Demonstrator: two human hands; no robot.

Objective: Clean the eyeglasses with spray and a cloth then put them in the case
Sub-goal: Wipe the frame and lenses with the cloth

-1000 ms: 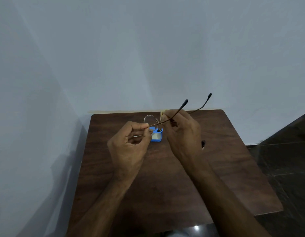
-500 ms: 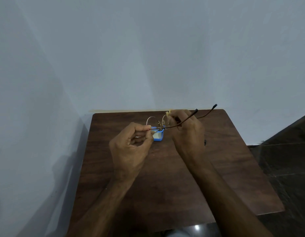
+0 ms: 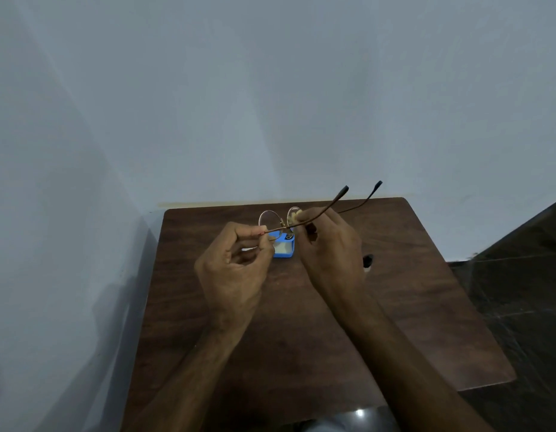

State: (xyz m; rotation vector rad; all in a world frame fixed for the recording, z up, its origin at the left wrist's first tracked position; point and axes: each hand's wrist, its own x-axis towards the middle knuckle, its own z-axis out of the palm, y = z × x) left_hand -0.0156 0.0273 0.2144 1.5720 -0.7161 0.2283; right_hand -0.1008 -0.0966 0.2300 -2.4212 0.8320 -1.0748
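Thin-framed round eyeglasses [image 3: 272, 218] are held above the dark wooden table [image 3: 410, 291], temples unfolded and pointing up to the right. My left hand [image 3: 236, 266] pinches the frame at its left edge. My right hand [image 3: 329, 254] presses a small pale yellow cloth [image 3: 292, 217] against the right lens, with one temple lying across its fingers. A small blue case-like box [image 3: 283, 247] with a pale inside lies on the table just behind and between the hands. No spray bottle can be made out.
A small dark object [image 3: 367, 260] peeks out on the table right of my right hand. The table stands in a corner of pale walls, with dark floor [image 3: 519, 291] to the right.
The glasses dipped half a second ago and have tilted back up, temple tips rising to the right. Both hands keep their hold with the cloth still on the right lens.
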